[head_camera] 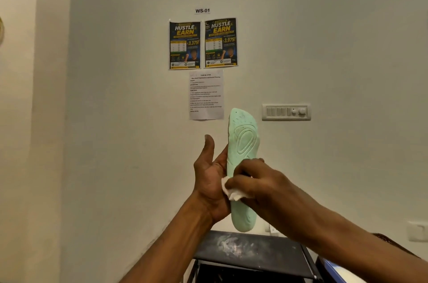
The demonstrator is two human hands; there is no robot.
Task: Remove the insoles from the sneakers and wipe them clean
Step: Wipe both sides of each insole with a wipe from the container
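Mint-green insole (243, 143) is up in the air in front of the wall, standing upright, patterned underside facing the person, toe end on top, heel end at the bottom

Left hand (212, 180) holds it along its left edge at mid-length: palm against the foam, thumb straight up and clear of it, fingers behind the insole, out of sight

Right hand (257, 180) comes in from the right, fingers curled and bunched, pinching a small white cloth (231, 192) and pressing it on the insole face right at the left palm. A cloth corner sticks out left of the knuckles

Above the grip: forefoot of the insole, with some grey specks near the toe

Right below the grip: heel end, and under that a dark rack top (250, 250), flat, with a pale dusty smear in the middle; black frame rails under it. A blue-edged item (335, 268) sits low right of the rack, cut off by the frame edge, can't tell what it is

Behind the grip: plain off-white wall (115, 97). Just above the toe end a printed task sheet (206, 95); higher, two dark posters (184, 45) side by side reading HUSTLE EARN, and a WS-01 label (202, 10) on top. Switch panel (286, 112) up right of the grip; another white wall plate (418, 231) far right, lower down
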